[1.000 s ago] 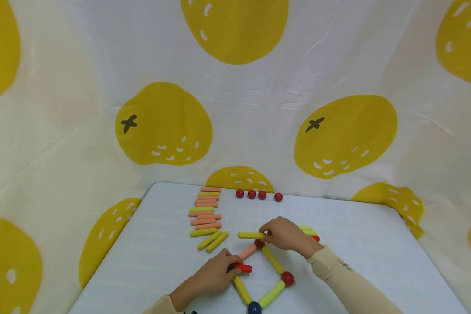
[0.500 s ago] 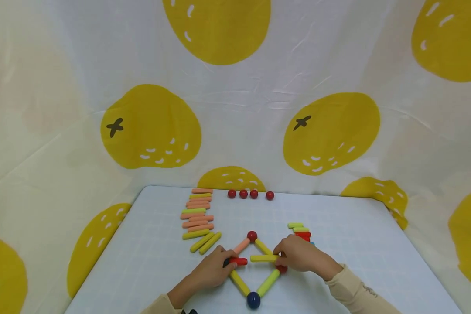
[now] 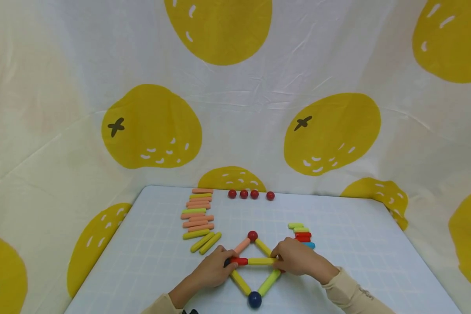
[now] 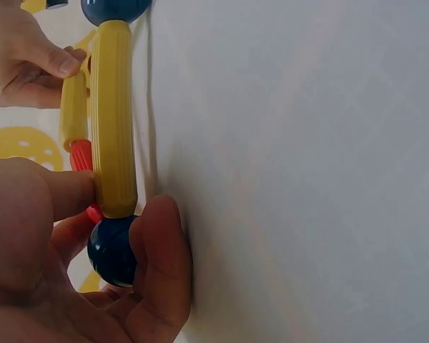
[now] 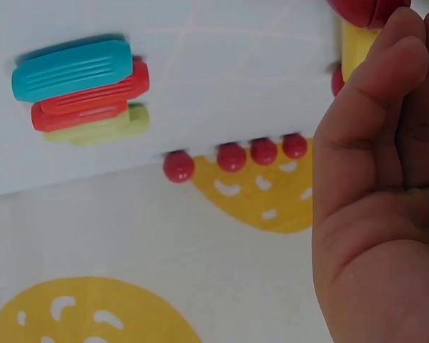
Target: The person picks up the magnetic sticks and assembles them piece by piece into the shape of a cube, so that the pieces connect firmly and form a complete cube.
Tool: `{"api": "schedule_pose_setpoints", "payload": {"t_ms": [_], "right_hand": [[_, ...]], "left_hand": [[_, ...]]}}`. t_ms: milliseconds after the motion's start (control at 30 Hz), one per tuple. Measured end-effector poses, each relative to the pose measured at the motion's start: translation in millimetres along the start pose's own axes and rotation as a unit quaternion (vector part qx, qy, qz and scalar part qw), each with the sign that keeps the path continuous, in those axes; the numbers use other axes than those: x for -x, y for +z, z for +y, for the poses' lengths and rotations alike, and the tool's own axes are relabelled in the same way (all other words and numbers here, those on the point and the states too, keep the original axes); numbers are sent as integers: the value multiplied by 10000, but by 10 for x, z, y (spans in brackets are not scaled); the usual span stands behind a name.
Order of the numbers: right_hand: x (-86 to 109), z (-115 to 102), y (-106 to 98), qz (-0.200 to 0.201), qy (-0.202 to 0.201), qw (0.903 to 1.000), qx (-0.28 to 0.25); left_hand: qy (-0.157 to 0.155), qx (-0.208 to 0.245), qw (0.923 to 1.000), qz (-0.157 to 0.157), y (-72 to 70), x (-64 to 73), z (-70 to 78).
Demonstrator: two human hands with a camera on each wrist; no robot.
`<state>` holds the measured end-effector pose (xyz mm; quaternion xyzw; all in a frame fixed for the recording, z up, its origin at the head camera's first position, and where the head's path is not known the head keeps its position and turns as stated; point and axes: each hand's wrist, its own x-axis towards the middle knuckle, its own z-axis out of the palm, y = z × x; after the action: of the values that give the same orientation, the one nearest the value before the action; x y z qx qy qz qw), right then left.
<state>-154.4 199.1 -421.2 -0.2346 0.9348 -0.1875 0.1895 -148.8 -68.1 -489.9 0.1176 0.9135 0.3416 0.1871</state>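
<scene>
The left hand (image 3: 213, 267) holds a dark blue ball (image 4: 113, 251) with a short red rod (image 3: 239, 261) on it. The right hand (image 3: 296, 256) pinches a yellow rod (image 3: 261, 261) that meets the red rod end to end, inside a diamond of rods and balls (image 3: 268, 282). Farther back on the bench (image 3: 357, 244), four red balls (image 3: 244, 194) sit in a row.

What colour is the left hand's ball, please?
The ball is dark blue, clearest in the left wrist view.
</scene>
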Motion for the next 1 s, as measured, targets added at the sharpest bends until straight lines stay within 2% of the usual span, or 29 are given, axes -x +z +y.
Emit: {"api": "schedule_pose_setpoints", "payload": {"t_ms": [133, 300, 367, 500, 600, 700, 833, 1000], "right_hand": [[19, 90, -17, 110, -6, 9999, -111], [125, 364, -81, 521, 165, 9985, -62], [192, 481, -80, 658, 448, 9968, -71], [325, 646, -11, 683, 1304, 9891, -79], [392, 682, 47, 478, 1877, 9810, -140], [429, 674, 77, 225, 2139, 9766, 6], [406, 615, 60, 139, 2071, 9761, 642], [236, 502, 71, 451, 1771, 9749, 1268]], "left_hand": [[-26, -56, 10000, -10, 7, -10, 6], [22, -145, 9999, -27, -3, -19, 18], [-35, -114, 9999, -44, -7, -17, 22], [-96, -92, 9999, -52, -21, -1, 24], [-147, -123, 9998, -32, -31, -2, 15], [-156, -143, 9998, -24, -36, -19, -1], [-155, -115, 9998, -43, -25, -37, -21], [-170, -82, 9998, -110, 7, -48, -31]]}}
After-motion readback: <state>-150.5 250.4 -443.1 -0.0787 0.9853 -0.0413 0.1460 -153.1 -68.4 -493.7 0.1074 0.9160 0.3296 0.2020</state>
